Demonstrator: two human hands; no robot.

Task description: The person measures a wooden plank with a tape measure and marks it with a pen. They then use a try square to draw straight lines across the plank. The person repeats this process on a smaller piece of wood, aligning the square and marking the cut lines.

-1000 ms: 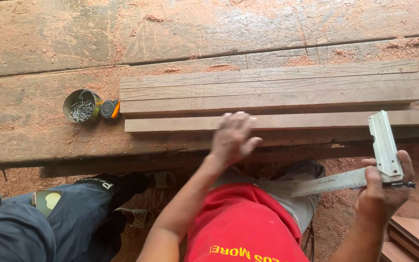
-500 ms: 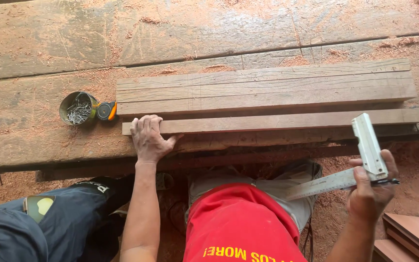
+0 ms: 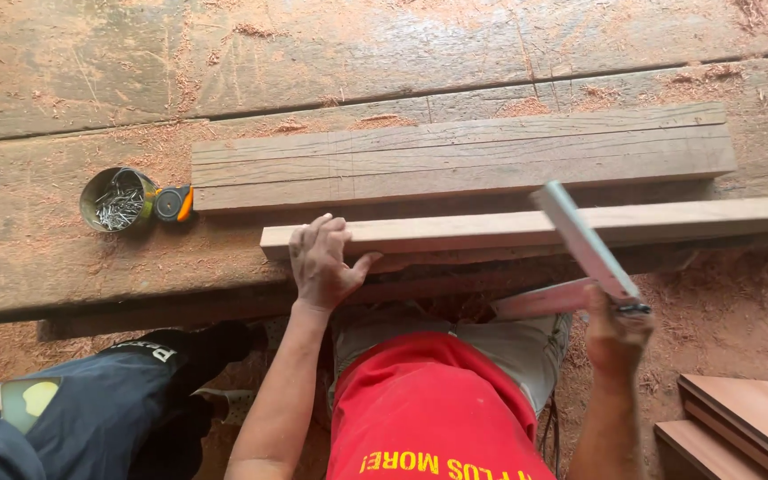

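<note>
Wood slat along the bench's near edge looks stiff and light; we've got our left hand spread flat near its left end. Right hand is closed around a metal square; thicker plank and nail can sit farther back.

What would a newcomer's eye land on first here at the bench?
Probably the left hand pressed on the near wooden strip that lies along the workbench edge, and the right hand lifting a metal try square over that strip. Behind it lies a thick weathered plank, with a tin of nails and a tape measure at its left end.
</note>
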